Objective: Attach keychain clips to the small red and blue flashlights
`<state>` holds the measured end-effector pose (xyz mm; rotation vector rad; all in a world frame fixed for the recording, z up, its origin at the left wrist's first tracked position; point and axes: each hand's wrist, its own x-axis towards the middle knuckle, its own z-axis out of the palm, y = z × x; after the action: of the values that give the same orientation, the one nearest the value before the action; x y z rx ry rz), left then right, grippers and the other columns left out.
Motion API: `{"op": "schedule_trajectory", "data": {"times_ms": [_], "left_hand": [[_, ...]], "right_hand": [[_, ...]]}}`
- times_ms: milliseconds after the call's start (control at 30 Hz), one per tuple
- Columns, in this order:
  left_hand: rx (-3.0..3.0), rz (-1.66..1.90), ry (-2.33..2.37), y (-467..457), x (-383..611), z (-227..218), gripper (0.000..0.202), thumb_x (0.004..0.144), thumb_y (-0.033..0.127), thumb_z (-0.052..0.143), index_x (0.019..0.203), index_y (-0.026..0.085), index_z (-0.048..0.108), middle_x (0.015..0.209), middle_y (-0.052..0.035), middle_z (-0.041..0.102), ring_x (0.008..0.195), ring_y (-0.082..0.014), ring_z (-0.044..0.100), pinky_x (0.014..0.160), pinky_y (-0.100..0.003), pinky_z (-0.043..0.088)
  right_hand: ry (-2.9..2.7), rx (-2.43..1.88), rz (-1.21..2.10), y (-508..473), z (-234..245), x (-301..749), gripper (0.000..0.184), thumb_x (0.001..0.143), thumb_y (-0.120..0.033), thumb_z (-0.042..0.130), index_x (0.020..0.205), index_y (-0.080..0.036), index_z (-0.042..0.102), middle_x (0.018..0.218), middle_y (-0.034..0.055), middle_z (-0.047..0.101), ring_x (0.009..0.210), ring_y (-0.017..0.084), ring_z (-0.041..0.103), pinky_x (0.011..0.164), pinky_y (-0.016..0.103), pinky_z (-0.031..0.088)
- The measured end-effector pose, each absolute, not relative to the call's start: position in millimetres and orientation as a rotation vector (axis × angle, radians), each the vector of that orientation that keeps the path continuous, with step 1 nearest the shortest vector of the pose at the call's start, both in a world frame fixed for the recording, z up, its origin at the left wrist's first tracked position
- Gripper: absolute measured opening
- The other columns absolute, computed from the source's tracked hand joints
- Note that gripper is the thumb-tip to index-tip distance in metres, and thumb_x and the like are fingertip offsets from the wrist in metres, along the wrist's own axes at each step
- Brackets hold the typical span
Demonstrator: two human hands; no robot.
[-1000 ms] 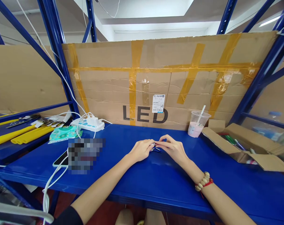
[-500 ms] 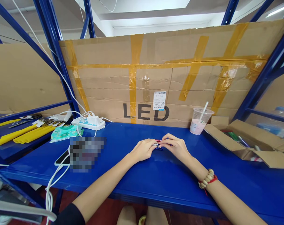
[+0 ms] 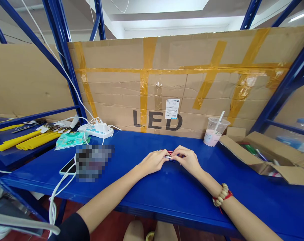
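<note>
Over the middle of the blue shelf top (image 3: 131,144), both hands meet fingertip to fingertip. My left hand (image 3: 154,162) is closed, pinching a small, slim silver piece (image 3: 167,156) whose kind I cannot make out. At its right end, the thumb and fingers of my right hand (image 3: 188,160) are pinched together on the same piece. Just behind the fingertips lies a thin red stick-like thing (image 3: 170,152), partly hidden by the hands. Something dark blue shows under the fingers, too small to name.
A plastic cup (image 3: 213,132) with a straw and an open cardboard box (image 3: 257,160) holding pens stand at the right. To the left are a power strip (image 3: 95,130), a tissue pack (image 3: 69,140), a phone (image 3: 68,166) and white cables. Taped cardboard (image 3: 116,90) walls the back.
The view has shifted slightly. The right fingers have changed their pinch a little, with the thumb now lower at the silver piece. My left hand stays in much the same place.
</note>
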<state>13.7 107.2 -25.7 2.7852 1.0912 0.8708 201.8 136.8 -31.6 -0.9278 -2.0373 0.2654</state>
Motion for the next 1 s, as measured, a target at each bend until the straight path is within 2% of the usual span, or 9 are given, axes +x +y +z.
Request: {"op": "schedule_trajectory", "data": {"times_ms": [100, 233, 433, 567, 700, 867, 1000], "left_hand": [[2.912, 0.827, 1.155, 110.9, 12.2, -28.8, 0.011, 0.092, 0.019, 0.035, 0.094, 0.016, 0.045, 0.101, -0.0050, 0.059, 0.092, -0.0161, 0.056, 0.083, -0.027, 0.040], [3.043, 0.714, 1.221, 116.1, 11.5, -30.0, 0.013, 0.091, 0.019, 0.036, 0.095, 0.015, 0.048, 0.094, -0.0055, 0.060, 0.087, -0.0171, 0.055, 0.081, -0.028, 0.040], [3.053, 0.720, 1.168, 119.1, 11.8, -27.3, 0.025, 0.092, 0.018, 0.036, 0.114, 0.018, 0.048, 0.108, -0.0027, 0.059, 0.094, -0.0161, 0.053, 0.085, -0.028, 0.038], [3.054, 0.683, 1.211, 119.7, 11.7, -27.6, 0.022, 0.091, 0.017, 0.038, 0.108, 0.017, 0.052, 0.102, -0.0033, 0.061, 0.091, -0.0167, 0.054, 0.084, -0.028, 0.038], [3.041, 0.743, 1.285, 122.7, 10.4, -25.1, 0.020, 0.090, 0.018, 0.037, 0.102, 0.016, 0.053, 0.094, -0.0034, 0.061, 0.087, -0.0167, 0.054, 0.082, -0.028, 0.040], [2.973, 0.875, 1.349, 123.4, 3.5, -19.2, 0.020, 0.092, 0.020, 0.033, 0.100, 0.016, 0.051, 0.098, -0.0040, 0.060, 0.089, -0.0167, 0.053, 0.083, -0.029, 0.041], [2.949, 0.858, 1.311, 119.1, 3.1, -17.2, 0.018, 0.092, 0.021, 0.033, 0.097, 0.015, 0.049, 0.095, -0.0039, 0.059, 0.086, -0.0163, 0.054, 0.078, -0.028, 0.042]], "right_hand": [[-2.022, -1.007, 0.396, 137.8, -34.2, 198.7, 0.032, 0.072, -0.047, 0.059, 0.069, -0.016, 0.067, 0.078, 0.0033, 0.059, 0.052, 0.005, 0.046, 0.049, 0.018, 0.034], [-1.974, -1.164, 0.950, 136.3, -29.6, 196.5, 0.042, 0.064, -0.052, 0.062, 0.073, -0.011, 0.065, 0.064, 0.0027, 0.056, 0.039, 0.003, 0.037, 0.040, 0.018, 0.029], [-1.767, -1.313, 1.177, 132.7, -20.7, 195.6, 0.050, 0.052, -0.049, 0.073, 0.080, -0.008, 0.066, 0.043, -0.0032, 0.040, 0.038, 0.001, 0.029, 0.038, 0.016, 0.019], [-1.776, -1.289, 1.166, 134.6, -21.5, 194.6, 0.052, 0.055, -0.052, 0.070, 0.082, -0.007, 0.066, 0.047, -0.0012, 0.045, 0.039, 0.002, 0.032, 0.038, 0.016, 0.021], [-1.768, -1.134, 1.052, 138.2, -21.0, 194.1, 0.053, 0.055, -0.053, 0.069, 0.080, -0.007, 0.066, 0.068, 0.0051, 0.058, 0.042, 0.002, 0.038, 0.040, 0.017, 0.029], [-1.727, -0.951, 0.857, 138.3, -19.7, 194.5, 0.054, 0.057, -0.051, 0.070, 0.089, -0.008, 0.065, 0.072, 0.0056, 0.058, 0.040, 0.003, 0.040, 0.039, 0.018, 0.033], [-1.836, -0.812, 0.560, 136.1, -21.8, 195.7, 0.040, 0.065, -0.047, 0.068, 0.086, -0.013, 0.069, 0.083, 0.0056, 0.057, 0.042, 0.001, 0.039, 0.041, 0.019, 0.034]]}}
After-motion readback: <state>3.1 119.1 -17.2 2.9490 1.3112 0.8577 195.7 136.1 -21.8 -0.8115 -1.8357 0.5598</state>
